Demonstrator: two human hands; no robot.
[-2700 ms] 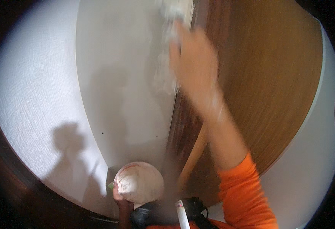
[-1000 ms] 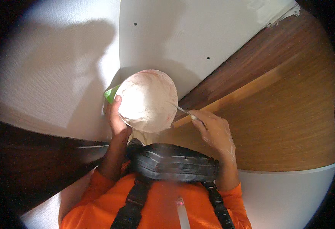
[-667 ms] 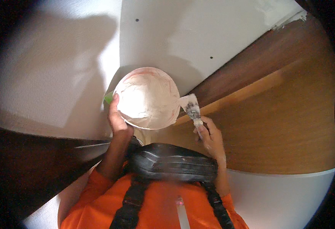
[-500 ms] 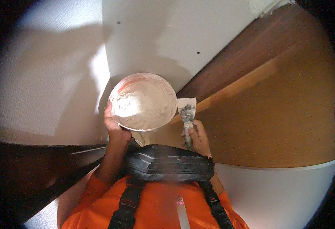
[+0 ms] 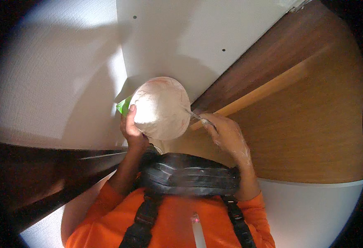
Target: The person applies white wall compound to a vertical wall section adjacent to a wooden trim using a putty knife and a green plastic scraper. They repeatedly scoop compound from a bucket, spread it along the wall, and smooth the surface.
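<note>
1. The bowl (image 5: 161, 108) sits tipped up in front of the chest, its inside coated in pale paste, its rim reddish. It is held against the white wall panel (image 5: 181, 37) behind it.
2. The left hand (image 5: 131, 129) grips the bowl at its lower left edge, thumb hooked over the rim, fingers hidden underneath. A scrap of green (image 5: 123, 106) peeks out beside the thumb; what it is, I cannot tell.
3. The right hand (image 5: 227, 134) is closed around a thin tool (image 5: 196, 116), whose metal tip now reaches the bowl's right rim. The hand is dusted with white.
4. The change: half a second ago the blade stood clear beside the bowl, loaded and pointing up; now it is laid low against the rim. Well before that, the same hand was up high at the wall seam. So the tool has come back to the bowl, a scrape or a reload by the look of it.
5. Further out: a brown wooden door (image 5: 305, 115) with a lighter strip (image 5: 268, 89) fills the right, and a black harness (image 5: 189, 180) over orange sleeves (image 5: 103, 215) fills the bottom.
</note>
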